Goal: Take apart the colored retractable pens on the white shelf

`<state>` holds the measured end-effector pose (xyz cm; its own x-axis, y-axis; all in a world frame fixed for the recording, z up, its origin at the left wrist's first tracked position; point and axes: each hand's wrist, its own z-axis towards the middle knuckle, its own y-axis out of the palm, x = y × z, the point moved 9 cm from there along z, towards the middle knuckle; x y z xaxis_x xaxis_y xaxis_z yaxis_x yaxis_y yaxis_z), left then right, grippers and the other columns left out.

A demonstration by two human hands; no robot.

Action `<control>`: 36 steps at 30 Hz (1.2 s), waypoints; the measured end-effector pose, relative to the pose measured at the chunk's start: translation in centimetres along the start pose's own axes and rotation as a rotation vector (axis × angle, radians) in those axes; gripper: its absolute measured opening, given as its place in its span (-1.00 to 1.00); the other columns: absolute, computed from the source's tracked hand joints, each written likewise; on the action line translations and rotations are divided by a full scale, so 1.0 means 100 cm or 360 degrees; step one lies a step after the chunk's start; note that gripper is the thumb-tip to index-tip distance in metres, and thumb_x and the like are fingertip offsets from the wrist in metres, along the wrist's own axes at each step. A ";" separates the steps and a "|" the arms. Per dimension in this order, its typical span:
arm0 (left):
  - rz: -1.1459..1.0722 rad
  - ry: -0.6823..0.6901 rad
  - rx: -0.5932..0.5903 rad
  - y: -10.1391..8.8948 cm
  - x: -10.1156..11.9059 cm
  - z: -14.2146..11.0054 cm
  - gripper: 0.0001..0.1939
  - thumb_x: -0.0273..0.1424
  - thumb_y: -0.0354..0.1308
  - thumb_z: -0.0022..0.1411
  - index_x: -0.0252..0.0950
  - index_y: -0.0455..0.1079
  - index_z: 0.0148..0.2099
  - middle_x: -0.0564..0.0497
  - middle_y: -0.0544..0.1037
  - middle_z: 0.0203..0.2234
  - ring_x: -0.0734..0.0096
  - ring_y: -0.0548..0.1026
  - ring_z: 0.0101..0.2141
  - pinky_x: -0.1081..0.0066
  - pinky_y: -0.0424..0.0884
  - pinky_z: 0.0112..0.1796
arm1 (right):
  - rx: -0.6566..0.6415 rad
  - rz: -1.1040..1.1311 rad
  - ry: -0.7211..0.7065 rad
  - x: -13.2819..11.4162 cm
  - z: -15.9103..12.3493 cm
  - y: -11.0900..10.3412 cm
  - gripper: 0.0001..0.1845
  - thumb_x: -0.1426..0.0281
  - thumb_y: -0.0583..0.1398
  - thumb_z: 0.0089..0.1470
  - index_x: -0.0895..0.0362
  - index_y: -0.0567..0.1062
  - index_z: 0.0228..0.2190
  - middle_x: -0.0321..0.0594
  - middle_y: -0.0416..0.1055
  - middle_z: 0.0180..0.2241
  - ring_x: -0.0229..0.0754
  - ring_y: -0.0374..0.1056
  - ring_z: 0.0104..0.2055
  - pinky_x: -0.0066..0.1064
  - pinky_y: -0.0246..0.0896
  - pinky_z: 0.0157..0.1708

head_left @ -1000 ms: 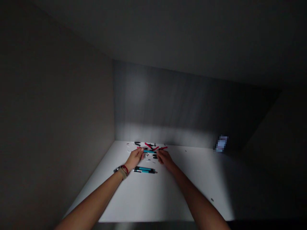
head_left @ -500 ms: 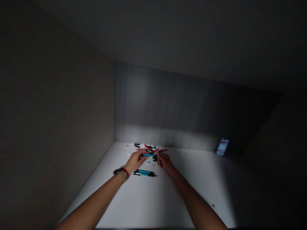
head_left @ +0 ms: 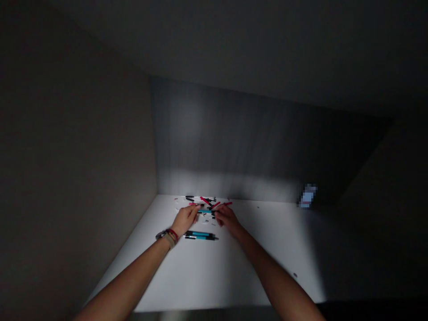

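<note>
A blue and black pen (head_left: 205, 211) is held level between my two hands, a little above the white table. My left hand (head_left: 186, 219) is closed on its left end, with a watch and a red band at the wrist. At the pen's right end, the fingers of my right hand (head_left: 227, 217) pinch its black part. Below them, two more blue and black pens (head_left: 200, 237) lie side by side on the table. Red pen parts (head_left: 204, 200) and black pen parts (head_left: 189, 199) are scattered just beyond my hands.
The white table (head_left: 187, 285) runs back to a grey panel (head_left: 227, 142), with a wall on the left. A bright, blurred-out screen (head_left: 307, 196) stands at the far right. A small dark spot (head_left: 295, 275) shows on the table near my right forearm.
The view has tipped slightly, so the table sits higher. My left hand has shifted a little left along the pen, baring more of the parts behind it. Both hands still hold the pen.
</note>
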<state>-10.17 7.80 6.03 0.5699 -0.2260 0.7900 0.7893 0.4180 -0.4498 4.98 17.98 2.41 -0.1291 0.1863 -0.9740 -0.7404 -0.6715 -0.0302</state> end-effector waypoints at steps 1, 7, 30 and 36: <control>-0.0005 0.0013 0.0010 -0.001 0.001 0.000 -0.50 -0.07 -0.07 0.35 -0.27 0.41 -0.47 0.07 0.42 -0.66 0.39 0.38 -0.56 0.44 0.23 -0.40 | 0.0012 0.0004 0.0020 0.001 0.000 -0.001 -0.60 0.10 0.31 -0.16 0.11 0.35 -0.41 -0.46 0.29 -0.69 -0.36 0.12 -0.72 -0.52 0.00 -0.70; 0.0029 0.0316 -0.0057 0.008 0.013 0.000 -0.59 -0.17 0.25 0.16 -0.27 0.41 0.00 -0.02 0.52 -0.30 0.33 0.46 -0.29 0.43 0.32 -0.25 | 0.0129 -0.0025 0.0189 0.007 -0.002 -0.006 -0.62 0.20 0.34 -0.25 0.11 0.38 -0.40 -0.36 0.46 -0.53 -0.31 0.32 -0.61 -0.53 0.17 -0.67; 0.0444 0.0249 -0.0279 0.017 0.011 -0.002 -0.58 -0.14 -0.13 0.41 -0.24 0.47 -0.21 -0.02 0.59 -0.35 0.31 0.52 -0.31 0.45 0.31 -0.28 | 0.0005 -0.0297 0.0008 0.001 -0.008 0.007 -0.55 -0.01 0.15 0.06 0.16 0.39 -0.40 -0.26 0.44 -0.51 -0.34 0.27 -0.62 -0.53 0.22 -0.70; 0.0488 0.0211 -0.0249 0.015 0.009 -0.002 -0.57 -0.15 -0.19 0.43 -0.23 0.42 -0.25 0.00 0.55 -0.43 0.33 0.51 -0.37 0.46 0.28 -0.32 | 0.0001 -0.0331 -0.0035 0.002 -0.005 0.005 -0.59 0.04 0.21 0.03 0.13 0.41 -0.29 -0.26 0.47 -0.45 -0.31 0.33 -0.54 -0.55 0.23 -0.66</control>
<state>-8.39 8.09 6.01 0.8020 -0.2273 0.5524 0.5967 0.3470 -0.7236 4.92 17.30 2.14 0.0122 0.3365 -0.9416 -0.7531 -0.6164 -0.2300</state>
